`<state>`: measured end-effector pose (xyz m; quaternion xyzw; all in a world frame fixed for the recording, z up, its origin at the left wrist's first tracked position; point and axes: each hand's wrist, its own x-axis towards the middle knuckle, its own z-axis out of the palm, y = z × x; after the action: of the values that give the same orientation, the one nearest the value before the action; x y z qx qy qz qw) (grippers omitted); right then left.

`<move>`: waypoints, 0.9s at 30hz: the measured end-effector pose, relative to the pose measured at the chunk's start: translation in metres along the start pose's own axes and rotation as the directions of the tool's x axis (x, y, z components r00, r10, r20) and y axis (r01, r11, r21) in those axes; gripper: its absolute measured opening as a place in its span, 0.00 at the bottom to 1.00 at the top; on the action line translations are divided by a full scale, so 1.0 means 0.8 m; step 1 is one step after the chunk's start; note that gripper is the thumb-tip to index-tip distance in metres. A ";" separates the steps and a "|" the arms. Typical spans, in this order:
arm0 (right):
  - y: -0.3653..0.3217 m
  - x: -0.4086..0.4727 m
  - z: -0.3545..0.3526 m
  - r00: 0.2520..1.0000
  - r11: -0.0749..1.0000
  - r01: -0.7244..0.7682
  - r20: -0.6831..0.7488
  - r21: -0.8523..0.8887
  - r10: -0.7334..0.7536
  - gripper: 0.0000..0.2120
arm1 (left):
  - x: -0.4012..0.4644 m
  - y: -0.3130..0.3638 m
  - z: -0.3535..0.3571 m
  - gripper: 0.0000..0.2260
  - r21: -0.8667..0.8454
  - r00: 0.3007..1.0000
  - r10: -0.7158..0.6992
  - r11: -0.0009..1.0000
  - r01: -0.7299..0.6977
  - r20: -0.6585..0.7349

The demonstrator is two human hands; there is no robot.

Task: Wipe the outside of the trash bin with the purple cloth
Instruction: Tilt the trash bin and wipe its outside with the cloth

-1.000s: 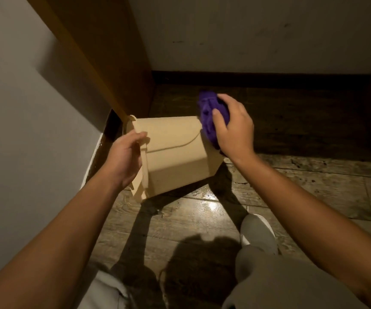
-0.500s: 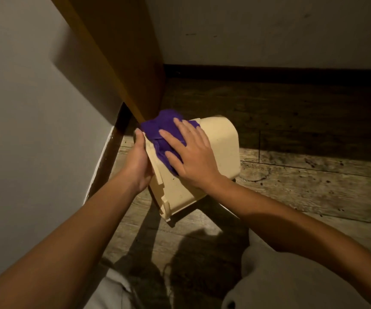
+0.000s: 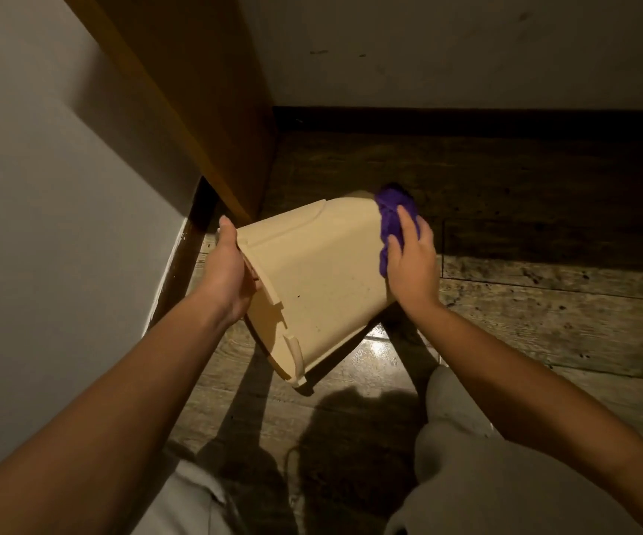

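Since half a second ago the purple cloth has slid from the rim end to the base end of the beige trash bin. The bin lies tipped above the wooden floor. The left hand holds its rim in a closed grip; the right hand presses the cloth against the base.
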<state>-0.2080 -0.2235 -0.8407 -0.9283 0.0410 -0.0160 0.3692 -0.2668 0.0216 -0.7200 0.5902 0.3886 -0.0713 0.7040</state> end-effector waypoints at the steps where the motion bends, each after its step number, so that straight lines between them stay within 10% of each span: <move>1: 0.008 0.004 -0.002 0.996 0.997 -0.082 0.020 0.004 0.082 0.24 | -0.001 0.000 0.001 0.28 -0.007 1.000 0.009 1.000 -0.009 0.008; 8: 0.018 0.016 -0.040 0.938 0.939 -0.301 -0.126 0.167 0.323 0.22 | -0.015 0.006 0.002 0.26 -0.220 0.945 0.016 0.974 0.060 0.326; 16: -0.131 -0.022 -0.065 0.978 0.853 0.203 -0.150 0.481 -0.148 0.18 | -0.036 -0.003 0.030 0.24 -0.120 0.985 -0.039 0.991 0.060 0.170; 21: -0.164 -0.092 -0.005 0.878 0.850 0.438 0.061 0.293 -0.474 0.24 | -0.036 0.000 0.029 0.22 -0.289 0.978 -0.018 0.954 0.080 0.210; 27: -0.088 -0.081 0.024 0.838 0.848 0.528 0.132 0.043 -0.529 0.25 | -0.029 -0.009 0.011 0.23 -0.283 0.961 -0.137 0.937 0.204 0.239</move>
<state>-0.2667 -0.1538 -0.8067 -0.9014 -0.2425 -0.0525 0.3548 -0.2824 0.0035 -0.7110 0.4272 0.3663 -0.1349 0.8156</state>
